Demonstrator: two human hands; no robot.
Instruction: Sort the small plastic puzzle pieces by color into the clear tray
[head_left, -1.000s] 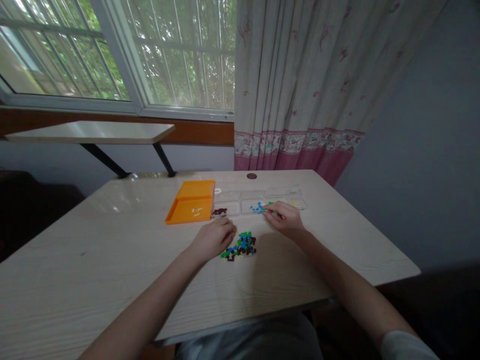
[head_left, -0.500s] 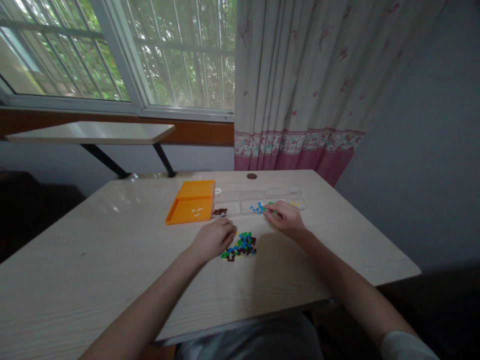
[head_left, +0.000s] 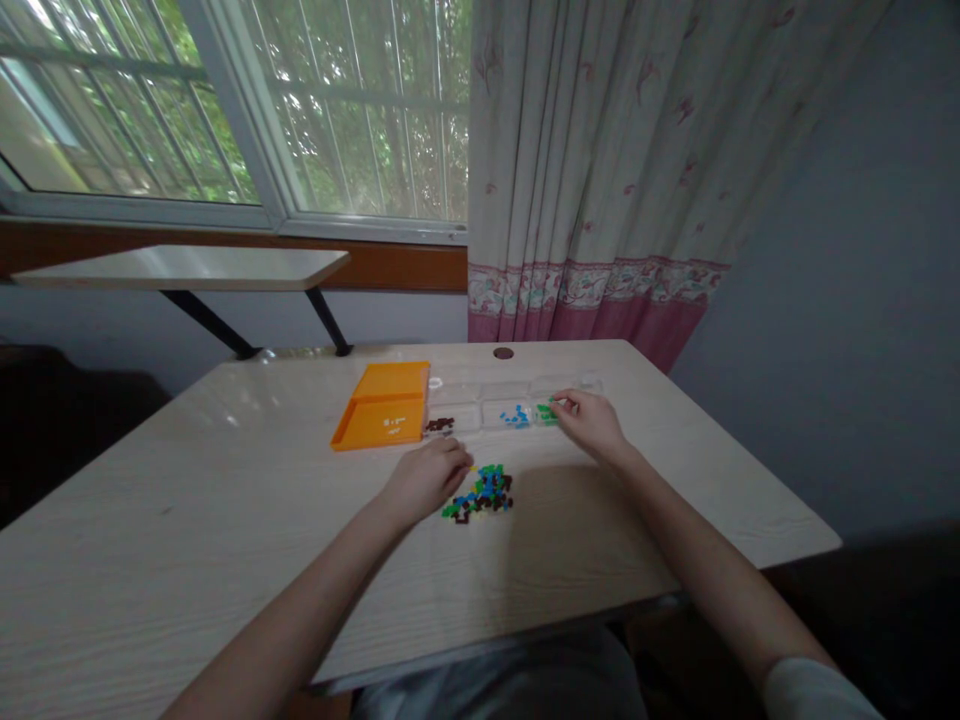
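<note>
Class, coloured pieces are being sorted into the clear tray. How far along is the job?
Done: a few brown pieces, blue pieces and green pieces sit in separate compartments of the clear tray. In hand: the right hand is at the green compartment; the left hand rests by the mixed pile. Left: that pile, the larger share, is unsorted.

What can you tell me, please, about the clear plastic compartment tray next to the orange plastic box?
The clear plastic compartment tray lies flat on the pale wooden table, its left end beside the orange plastic box. It looks like see-through plastic, split into two rows of shallow cells. Front cells hold small brown pieces, blue pieces and green pieces. The right hand covers its right end, fingertips at the green cell.
</note>
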